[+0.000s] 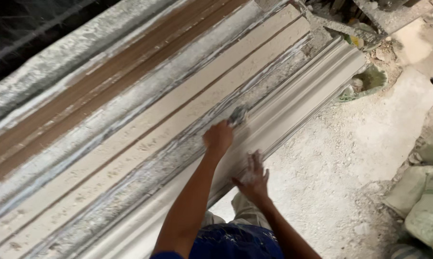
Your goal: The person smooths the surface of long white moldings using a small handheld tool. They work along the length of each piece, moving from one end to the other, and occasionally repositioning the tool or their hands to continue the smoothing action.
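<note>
A long white plaster moulding (293,103), ridged along its length, is seen lying diagonally from 7 o'clock toward 1 o'clock on a plaster-caked casting table (130,129). A small grey scrap, perhaps a rag or sponge (238,115), is pinched in the grip of the left hand (219,137), whose fingers are curled tight around it and pressed to the upper edge of the moulding near the middle of the view. The right hand (253,180) is laid flat at 5 o'clock of the left, its fingers spread and resting on the moulding's lower ridges, dusted white and holding nothing.

Beside the moulding, toward 10 o'clock, pale beige strips (178,100) and brown grooves (82,96) are seen running parallel to it along the table.

On the dusty floor (350,158) at 3 o'clock, a green basin (367,81) is found just past the moulding's far end; grey-white residue is seen inside, though exactly what it is cannot be told. At 4 o'clock, pale woven sacks (425,201) are heaped against the edge of the view, filled and closed, their contents hidden. Blue clothing (235,242) is visible at 6 o'clock.
</note>
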